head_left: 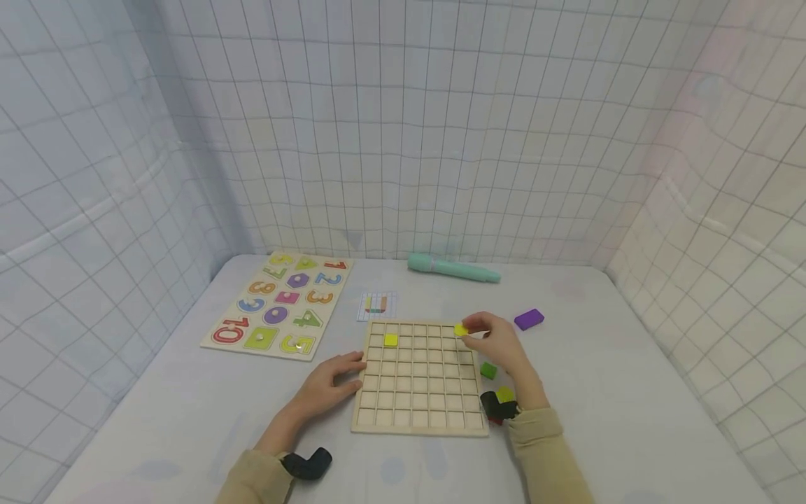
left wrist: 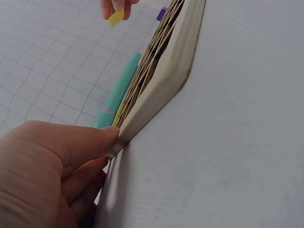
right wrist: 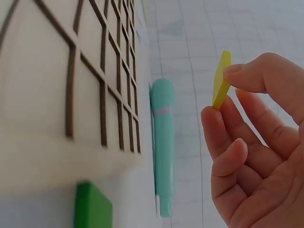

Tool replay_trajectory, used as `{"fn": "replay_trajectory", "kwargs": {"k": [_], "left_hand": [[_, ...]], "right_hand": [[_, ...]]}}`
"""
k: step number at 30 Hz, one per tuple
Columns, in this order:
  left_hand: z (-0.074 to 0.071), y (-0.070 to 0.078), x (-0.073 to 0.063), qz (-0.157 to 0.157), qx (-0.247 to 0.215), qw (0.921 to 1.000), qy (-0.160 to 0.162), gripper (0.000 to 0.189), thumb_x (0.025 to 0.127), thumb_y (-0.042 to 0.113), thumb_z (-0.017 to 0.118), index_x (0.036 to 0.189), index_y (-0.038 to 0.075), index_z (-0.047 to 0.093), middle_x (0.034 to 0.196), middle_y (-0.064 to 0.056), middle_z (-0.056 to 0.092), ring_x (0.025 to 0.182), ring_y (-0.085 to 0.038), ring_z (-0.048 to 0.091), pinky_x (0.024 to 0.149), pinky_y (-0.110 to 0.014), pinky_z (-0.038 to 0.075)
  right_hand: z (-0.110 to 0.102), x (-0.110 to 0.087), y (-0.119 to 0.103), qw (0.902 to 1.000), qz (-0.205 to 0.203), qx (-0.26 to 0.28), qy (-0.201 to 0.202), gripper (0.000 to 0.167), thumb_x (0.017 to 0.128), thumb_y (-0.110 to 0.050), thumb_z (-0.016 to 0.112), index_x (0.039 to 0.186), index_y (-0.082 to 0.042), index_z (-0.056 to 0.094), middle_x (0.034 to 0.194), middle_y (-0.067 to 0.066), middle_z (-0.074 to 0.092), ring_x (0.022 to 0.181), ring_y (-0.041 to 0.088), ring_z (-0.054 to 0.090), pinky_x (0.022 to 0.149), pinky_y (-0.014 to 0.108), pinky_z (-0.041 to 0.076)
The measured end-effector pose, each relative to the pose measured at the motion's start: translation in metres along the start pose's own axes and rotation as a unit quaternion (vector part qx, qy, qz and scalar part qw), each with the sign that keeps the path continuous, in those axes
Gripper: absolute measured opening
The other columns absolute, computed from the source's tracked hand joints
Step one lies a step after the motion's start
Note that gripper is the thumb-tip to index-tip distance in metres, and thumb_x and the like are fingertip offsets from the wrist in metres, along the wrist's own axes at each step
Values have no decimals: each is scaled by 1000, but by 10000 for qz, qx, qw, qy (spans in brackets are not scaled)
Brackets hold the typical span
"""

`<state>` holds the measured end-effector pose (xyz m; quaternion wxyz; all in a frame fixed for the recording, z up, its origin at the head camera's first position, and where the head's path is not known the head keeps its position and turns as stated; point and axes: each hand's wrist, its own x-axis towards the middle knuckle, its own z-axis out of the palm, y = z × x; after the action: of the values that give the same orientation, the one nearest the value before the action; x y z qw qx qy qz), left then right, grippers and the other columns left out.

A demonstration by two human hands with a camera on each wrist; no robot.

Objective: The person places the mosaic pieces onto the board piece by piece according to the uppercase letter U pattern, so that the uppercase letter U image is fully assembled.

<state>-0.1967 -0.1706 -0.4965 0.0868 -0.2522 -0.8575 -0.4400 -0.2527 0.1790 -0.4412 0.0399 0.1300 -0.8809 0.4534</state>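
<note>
A wooden grid board (head_left: 418, 428) lies flat, with a yellow square tile (head_left: 391, 340) in one of its upper-left cells. My left hand (head_left: 327, 381) rests against the board's left edge; its thumb and fingertips touch the rim in the left wrist view. Over the board's far right corner, my right hand (head_left: 500, 343) pinches another yellow tile (right wrist: 221, 80) between thumb and fingers. In the right wrist view this tile is raised and tilted nearly edge-on. A green block (head_left: 488, 370) lies close beside the board's right edge, below that hand.
Near the right wrist lie a yellow piece (head_left: 505, 395) and a partly hidden red piece (head_left: 496, 421). A purple block (head_left: 529, 320) is farther right. Behind the board are a pattern card (head_left: 378, 306) and a teal pen-shaped object (head_left: 453, 269). A number puzzle (head_left: 277, 304) lies left.
</note>
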Motion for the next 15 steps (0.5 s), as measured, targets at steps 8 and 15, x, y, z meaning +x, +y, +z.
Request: {"fn": "replay_trajectory", "kwargs": {"k": [8, 15], "left_hand": [[-1, 0, 1, -458, -62, 9985, -295, 34, 85, 14, 69, 117, 2, 65, 134, -13, 53, 127, -34, 43, 109, -50, 30], [-2, 1, 2, -284, 22, 9993, -235, 33, 85, 13, 68, 116, 2, 65, 132, -15, 54, 125, -35, 45, 107, -52, 30]], "right_hand": [[44, 17, -23, 9949, -565, 166, -823, 26, 81, -13, 73, 104, -5, 66, 100, 4, 66, 93, 22, 62, 79, 33, 53], [66, 31, -37, 9878, -578, 147, -1437, 23, 83, -13, 72, 105, -8, 66, 103, 1, 65, 95, 19, 60, 80, 31, 53]]}}
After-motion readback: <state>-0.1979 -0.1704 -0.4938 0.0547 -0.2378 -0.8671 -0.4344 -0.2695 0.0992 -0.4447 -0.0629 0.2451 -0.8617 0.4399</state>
